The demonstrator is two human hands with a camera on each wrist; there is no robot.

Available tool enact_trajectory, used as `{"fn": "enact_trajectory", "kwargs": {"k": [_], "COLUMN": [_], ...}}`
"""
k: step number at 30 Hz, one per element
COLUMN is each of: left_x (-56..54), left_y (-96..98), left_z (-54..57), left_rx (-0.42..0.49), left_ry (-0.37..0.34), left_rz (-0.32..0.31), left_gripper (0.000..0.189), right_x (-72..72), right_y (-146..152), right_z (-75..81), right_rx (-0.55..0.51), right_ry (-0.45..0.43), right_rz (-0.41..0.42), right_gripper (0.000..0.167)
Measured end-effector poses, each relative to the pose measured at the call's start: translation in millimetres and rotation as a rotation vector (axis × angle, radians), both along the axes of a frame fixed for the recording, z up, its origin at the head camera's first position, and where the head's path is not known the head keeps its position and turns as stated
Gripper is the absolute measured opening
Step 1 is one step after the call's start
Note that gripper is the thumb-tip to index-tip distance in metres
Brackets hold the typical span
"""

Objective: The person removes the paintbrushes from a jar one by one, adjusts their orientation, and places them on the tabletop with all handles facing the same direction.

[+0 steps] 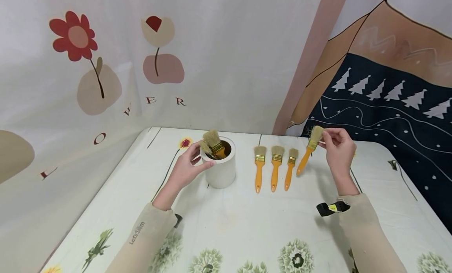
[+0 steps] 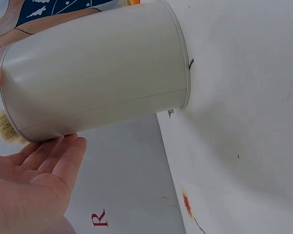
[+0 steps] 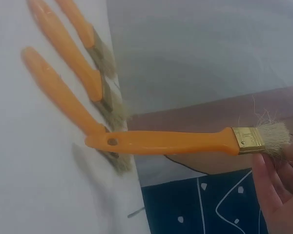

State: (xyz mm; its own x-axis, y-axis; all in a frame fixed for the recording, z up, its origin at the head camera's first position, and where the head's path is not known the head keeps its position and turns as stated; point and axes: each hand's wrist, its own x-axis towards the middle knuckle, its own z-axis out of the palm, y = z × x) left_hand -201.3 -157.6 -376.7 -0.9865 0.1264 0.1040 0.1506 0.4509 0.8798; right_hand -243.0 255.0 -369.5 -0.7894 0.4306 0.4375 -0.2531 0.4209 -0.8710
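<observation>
My left hand (image 1: 184, 166) grips a white cylindrical container (image 1: 221, 175) near its top, thumb on the near side and fingers round the left. Brushes stand handle-down inside it, and the pale bristles of one paintbrush (image 1: 212, 137) rise above the rim. In the left wrist view, fingertips touch the container's wall (image 2: 97, 73). My right hand (image 1: 339, 149) pinches another paintbrush (image 1: 306, 157) by its bristle end. Its orange handle (image 3: 166, 142) hangs down and slants left, in the air over the table. Loose hairs stick out of its bristles.
Between the hands, three orange-handled paintbrushes, a left one (image 1: 259, 171), a middle one (image 1: 275, 171) and a narrower one (image 1: 290, 171), lie side by side, bristles away from me. A flower-print white cloth covers the table (image 1: 226, 226). Printed fabric (image 1: 226, 69) hangs behind.
</observation>
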Motion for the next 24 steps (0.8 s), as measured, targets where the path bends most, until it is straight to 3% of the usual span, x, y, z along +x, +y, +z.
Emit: {"fn": "enact_trajectory", "kwargs": {"k": [11, 24], "left_x": [1.8, 0.2], "left_y": [0.8, 0.6], "left_z": [1.9, 0.6], "left_rx": [0.010, 0.017], "left_ry": [-0.005, 0.012], "left_rz": [0.004, 0.006], "left_gripper": [0.076, 0.075], "right_x": [-5.6, -11.9], "right_y": [7, 15], "right_z": [-6.3, -17.5], "right_rx": [-0.026, -0.050], "right_ry": [-0.091, -0.298], "right_rz": [0.000, 0.028], "right_gripper": [0.023, 0.024]}}
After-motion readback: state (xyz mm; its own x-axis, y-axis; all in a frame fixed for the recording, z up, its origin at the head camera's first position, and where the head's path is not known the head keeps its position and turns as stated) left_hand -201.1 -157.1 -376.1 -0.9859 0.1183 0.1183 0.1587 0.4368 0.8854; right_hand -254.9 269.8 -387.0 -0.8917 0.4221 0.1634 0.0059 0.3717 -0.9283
